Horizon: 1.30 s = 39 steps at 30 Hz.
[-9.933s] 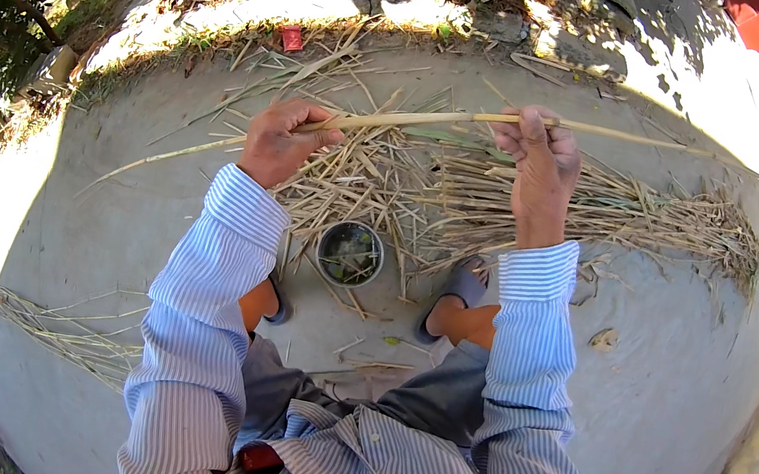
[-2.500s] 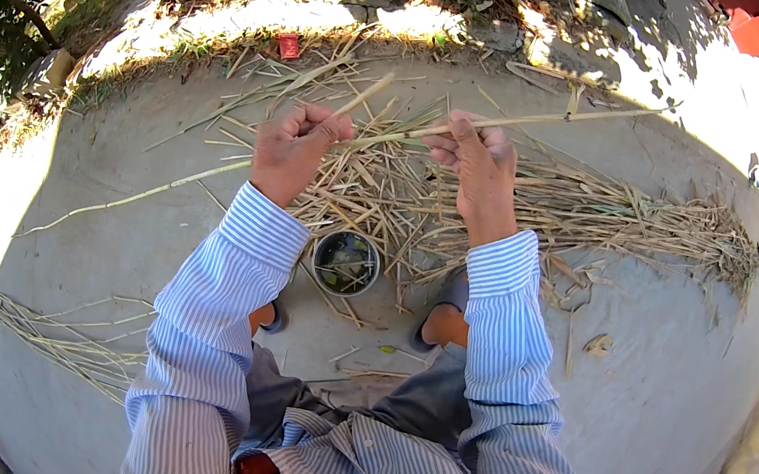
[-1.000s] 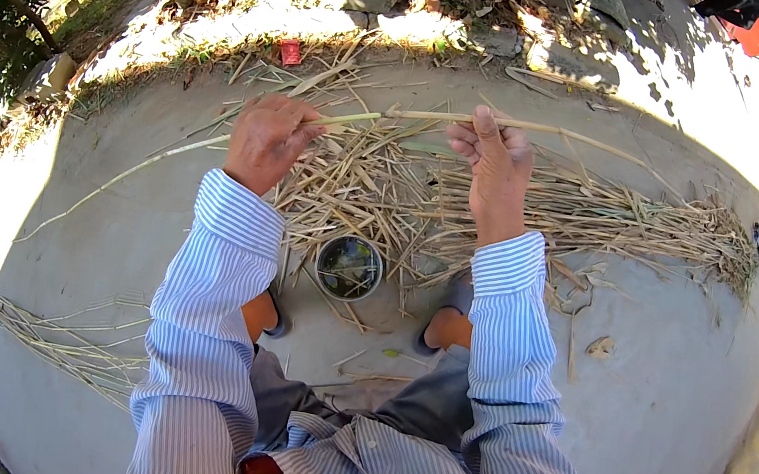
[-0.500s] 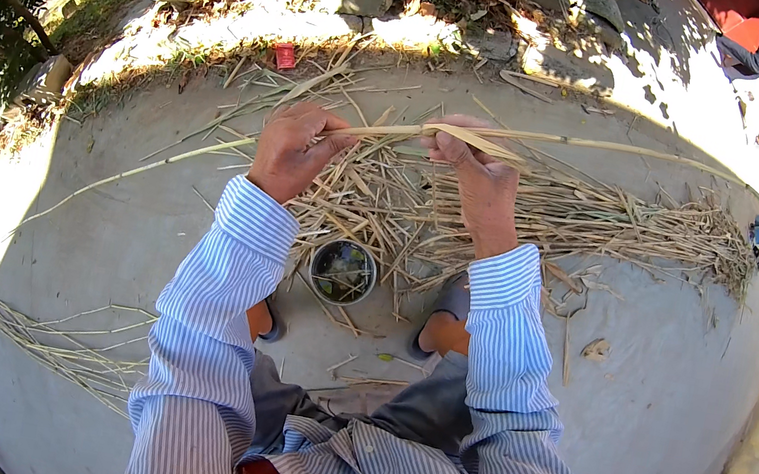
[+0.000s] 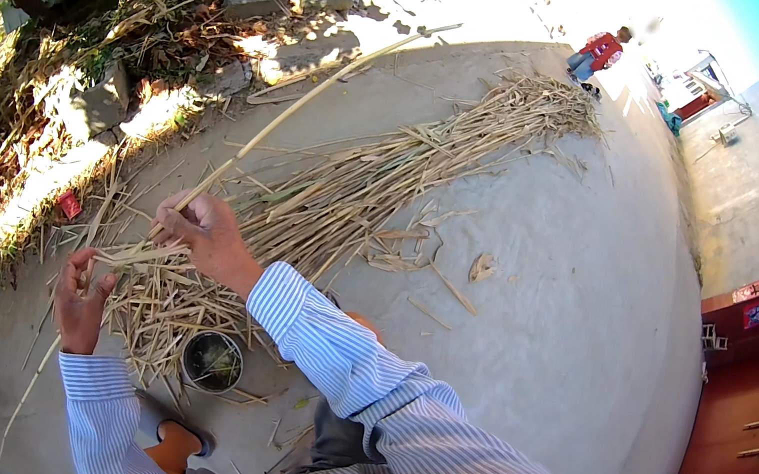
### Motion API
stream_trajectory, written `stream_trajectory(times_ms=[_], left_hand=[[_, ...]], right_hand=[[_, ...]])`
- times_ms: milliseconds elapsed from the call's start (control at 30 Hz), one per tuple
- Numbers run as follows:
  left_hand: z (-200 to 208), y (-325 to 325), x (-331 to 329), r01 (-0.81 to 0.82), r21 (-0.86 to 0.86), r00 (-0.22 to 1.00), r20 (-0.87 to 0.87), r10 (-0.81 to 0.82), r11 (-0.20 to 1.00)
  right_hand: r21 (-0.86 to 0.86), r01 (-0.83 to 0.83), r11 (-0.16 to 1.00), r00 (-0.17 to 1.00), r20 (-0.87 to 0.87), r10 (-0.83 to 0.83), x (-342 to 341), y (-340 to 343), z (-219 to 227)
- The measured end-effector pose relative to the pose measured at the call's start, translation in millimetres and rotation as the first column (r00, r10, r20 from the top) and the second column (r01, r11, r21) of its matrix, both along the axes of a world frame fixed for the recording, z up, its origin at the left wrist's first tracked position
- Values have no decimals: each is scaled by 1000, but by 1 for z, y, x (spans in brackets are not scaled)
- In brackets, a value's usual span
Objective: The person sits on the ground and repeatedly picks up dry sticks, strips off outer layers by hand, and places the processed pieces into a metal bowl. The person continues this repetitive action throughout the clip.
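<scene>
A long, pale reed stalk [image 5: 307, 100] slants from the upper middle down to my hands. My right hand [image 5: 209, 235] pinches it between thumb and fingers. Lower and to the left, my left hand [image 5: 81, 298] curls loosely round the stalk's lower stretch, partly hiding it. The thin end trails out below that wrist. A dry, papery leaf sheath [image 5: 145, 255] stretches between the two hands. Below them, a heap of cut stalk pieces [image 5: 174, 307] lies on the ground, beside a round dark bowl [image 5: 212, 362] holding liquid and some bits of leaf.
A large spread of reed stalks [image 5: 389, 183] covers the ground beyond my right hand. Dry leaves and concrete blocks [image 5: 254, 0] line the left side. A red scrap [image 5: 68, 204] lies near the leaves. Far off stands a person in red [image 5: 601, 51]; a red door [image 5: 733, 452] is at right.
My view has swung right, bringing the building into sight. The stalk, level before, now slants up and away to the right. My right hand is higher in view than my left.
</scene>
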<state>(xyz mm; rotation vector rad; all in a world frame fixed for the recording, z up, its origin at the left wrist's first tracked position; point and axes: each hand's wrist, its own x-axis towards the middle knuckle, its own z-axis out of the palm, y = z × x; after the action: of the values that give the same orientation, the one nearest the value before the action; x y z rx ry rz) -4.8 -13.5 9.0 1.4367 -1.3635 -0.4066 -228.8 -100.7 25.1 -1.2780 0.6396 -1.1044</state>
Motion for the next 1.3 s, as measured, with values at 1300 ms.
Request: stream_trajectory(times_ms=[1300], left_hand=[[47, 14, 11, 29, 68, 825, 562, -63, 997]], right_hand=[[474, -54, 879, 984, 176, -35, -6, -8, 0]])
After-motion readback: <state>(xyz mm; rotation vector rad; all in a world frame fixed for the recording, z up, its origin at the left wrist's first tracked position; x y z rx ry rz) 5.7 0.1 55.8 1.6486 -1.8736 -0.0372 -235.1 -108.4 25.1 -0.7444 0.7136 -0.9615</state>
